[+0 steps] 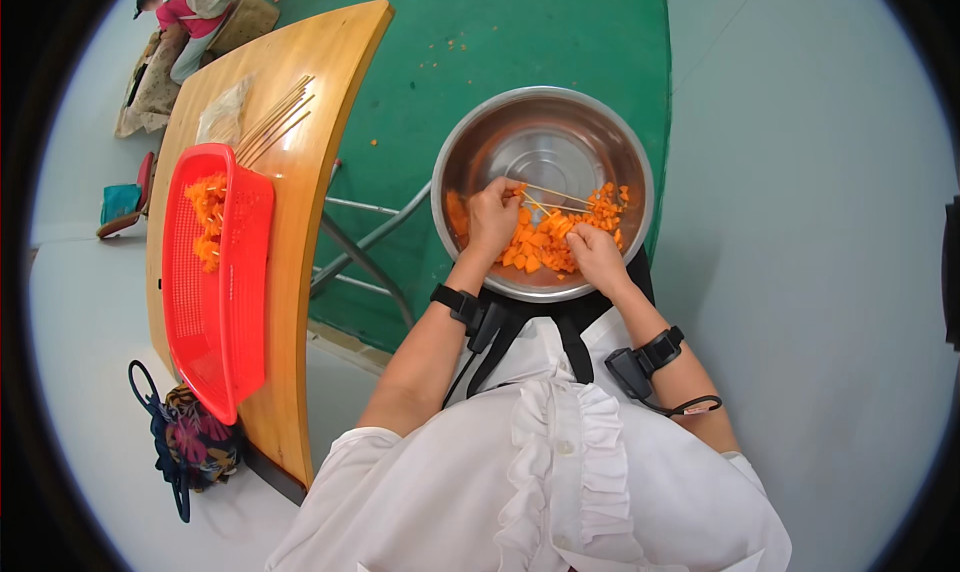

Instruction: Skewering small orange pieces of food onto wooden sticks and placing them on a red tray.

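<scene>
A wide steel basin rests at my lap, with many small orange pieces, like cut carrot, heaped in its near half. Inside it, my left hand is closed, fingertips pinching the near ends of thin wooden skewers. The skewers slant rightward over the basin, and orange bits sit by those fingertips. Over the heap, my right hand is closed with thumb and fingers on orange pieces. Whether a skewer passes through the pieces in that hand is hidden.
Left of me stands a wooden table carrying a red plastic basket with orange pieces on sticks, loose skewers and a clear plastic bag. A patterned bag lies below. Another person sits far left.
</scene>
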A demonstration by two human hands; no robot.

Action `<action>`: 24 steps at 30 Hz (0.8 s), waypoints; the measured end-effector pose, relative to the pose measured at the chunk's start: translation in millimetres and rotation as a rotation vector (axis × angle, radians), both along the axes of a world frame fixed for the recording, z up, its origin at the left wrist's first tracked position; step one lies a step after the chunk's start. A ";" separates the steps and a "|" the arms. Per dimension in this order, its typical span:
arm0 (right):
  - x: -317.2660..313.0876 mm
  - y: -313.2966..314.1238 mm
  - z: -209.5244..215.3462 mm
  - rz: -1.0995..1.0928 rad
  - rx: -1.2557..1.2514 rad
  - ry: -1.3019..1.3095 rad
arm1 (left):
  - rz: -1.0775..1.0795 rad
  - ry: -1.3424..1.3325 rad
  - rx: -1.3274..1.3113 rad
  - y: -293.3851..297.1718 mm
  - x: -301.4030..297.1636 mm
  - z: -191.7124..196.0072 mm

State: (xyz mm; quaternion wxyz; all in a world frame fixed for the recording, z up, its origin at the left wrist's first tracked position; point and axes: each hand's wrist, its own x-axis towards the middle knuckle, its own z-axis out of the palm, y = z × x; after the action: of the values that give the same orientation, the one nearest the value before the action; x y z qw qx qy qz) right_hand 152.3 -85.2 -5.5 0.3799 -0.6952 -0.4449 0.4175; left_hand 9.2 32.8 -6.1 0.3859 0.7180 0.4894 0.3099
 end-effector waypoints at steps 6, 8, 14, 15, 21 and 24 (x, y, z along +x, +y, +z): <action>1.0 -1.1 1.4 -0.026 -0.052 0.122 | -0.139 -0.059 -0.118 -6.6 1.0 -1.8; 0.4 -0.9 2.7 -0.044 -0.068 0.128 | -0.126 -0.096 -0.104 -5.2 -0.9 -8.5; 4.4 1.6 -0.5 -0.123 -0.131 0.360 | -0.245 -0.065 -0.064 -10.1 2.6 7.3; 3.3 3.3 -4.0 -0.108 -0.069 0.278 | -0.324 -0.040 -0.020 -15.0 4.8 10.0; 3.9 4.0 -0.6 -0.078 -0.024 0.264 | -0.307 -0.111 -0.080 -18.5 5.1 4.0; 5.1 2.7 2.6 -0.084 -0.064 0.330 | -0.303 -0.143 -0.087 -20.1 7.3 5.1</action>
State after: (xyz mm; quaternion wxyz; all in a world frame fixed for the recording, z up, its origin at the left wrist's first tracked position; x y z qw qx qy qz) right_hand 157.5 -82.5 -3.0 0.4424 -0.6471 -0.3336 0.5238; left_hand 16.5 12.7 -1.0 0.4928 0.7423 0.3596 0.2771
